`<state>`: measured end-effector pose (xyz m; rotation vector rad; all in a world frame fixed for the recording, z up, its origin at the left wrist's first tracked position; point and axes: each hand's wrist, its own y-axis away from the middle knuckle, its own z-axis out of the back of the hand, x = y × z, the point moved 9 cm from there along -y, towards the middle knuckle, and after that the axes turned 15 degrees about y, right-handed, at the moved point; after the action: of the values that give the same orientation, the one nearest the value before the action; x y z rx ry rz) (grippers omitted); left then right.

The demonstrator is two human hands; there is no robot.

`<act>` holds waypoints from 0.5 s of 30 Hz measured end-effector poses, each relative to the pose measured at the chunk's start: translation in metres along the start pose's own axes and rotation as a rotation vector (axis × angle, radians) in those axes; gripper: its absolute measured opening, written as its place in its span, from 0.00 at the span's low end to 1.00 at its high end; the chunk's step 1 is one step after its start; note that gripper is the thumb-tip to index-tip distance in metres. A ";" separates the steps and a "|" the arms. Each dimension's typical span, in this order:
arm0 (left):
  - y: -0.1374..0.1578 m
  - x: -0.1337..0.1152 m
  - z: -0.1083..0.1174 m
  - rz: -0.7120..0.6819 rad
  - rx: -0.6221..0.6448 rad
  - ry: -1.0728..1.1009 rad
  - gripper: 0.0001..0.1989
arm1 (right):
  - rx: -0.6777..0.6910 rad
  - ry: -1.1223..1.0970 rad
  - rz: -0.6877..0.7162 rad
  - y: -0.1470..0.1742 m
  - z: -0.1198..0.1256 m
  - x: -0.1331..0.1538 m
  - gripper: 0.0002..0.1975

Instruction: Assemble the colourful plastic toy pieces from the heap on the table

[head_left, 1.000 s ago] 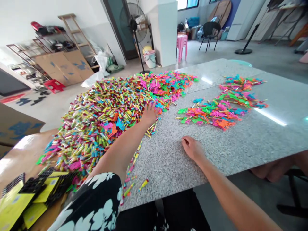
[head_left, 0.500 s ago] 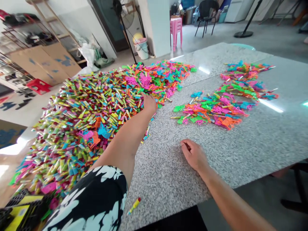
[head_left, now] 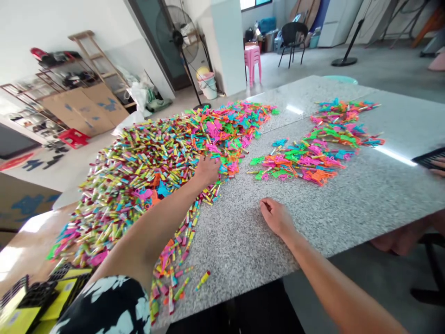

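My left hand (head_left: 207,170) reaches into the near right side of a big heap of small tubes (head_left: 149,153) with yellow, blue and pink bands and dark red ends. Its fingers are bent down among the pieces, and their tips are hidden. Pink, green, orange and blue flat plastic pieces (head_left: 236,121), shaped like little toy guns, lie just beyond it. On the speckled stone table my right hand (head_left: 276,216) rests with curled fingers; nothing shows in them. Ahead of it lies a sorted-looking group of gun-shaped pieces with tubes (head_left: 306,160).
Loose tubes (head_left: 181,278) trail toward the front edge, one yellow tube (head_left: 203,280) apart from them. Black and yellow crates (head_left: 45,297) stand at lower left. At the right edge another person's hand (head_left: 438,168) is beside a black slatted object (head_left: 429,158). A fan (head_left: 178,39) stands behind.
My left hand has drawn back toward me along the heap's edge. My right hand stays on the table. The view has shifted, and another person's hand and a black object now show at right.
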<state>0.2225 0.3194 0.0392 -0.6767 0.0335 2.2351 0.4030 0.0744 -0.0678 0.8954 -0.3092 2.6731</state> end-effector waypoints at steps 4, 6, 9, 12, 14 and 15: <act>0.064 -0.017 0.009 -0.056 0.120 -0.110 0.24 | -0.010 0.062 0.029 0.001 0.001 0.003 0.17; 0.100 -0.021 0.018 -0.063 0.123 -0.154 0.25 | -0.006 0.110 0.052 0.003 -0.001 0.004 0.17; 0.155 -0.022 0.038 -0.066 0.031 -0.182 0.28 | 0.010 0.213 0.039 0.005 -0.004 0.005 0.16; 0.207 -0.021 0.059 -0.069 -0.124 -0.163 0.28 | 0.015 0.311 0.040 -0.006 -0.003 0.011 0.16; 0.237 -0.017 0.069 -0.043 -0.225 -0.146 0.27 | -0.020 0.391 0.128 -0.027 0.003 0.026 0.17; 0.250 -0.017 0.072 -0.038 -0.261 -0.136 0.26 | -0.048 0.449 0.184 -0.040 0.007 0.033 0.18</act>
<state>0.0241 0.1515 0.0625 -0.6542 -0.3417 2.2643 0.3956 0.1171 -0.0376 0.2439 -0.3600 2.9209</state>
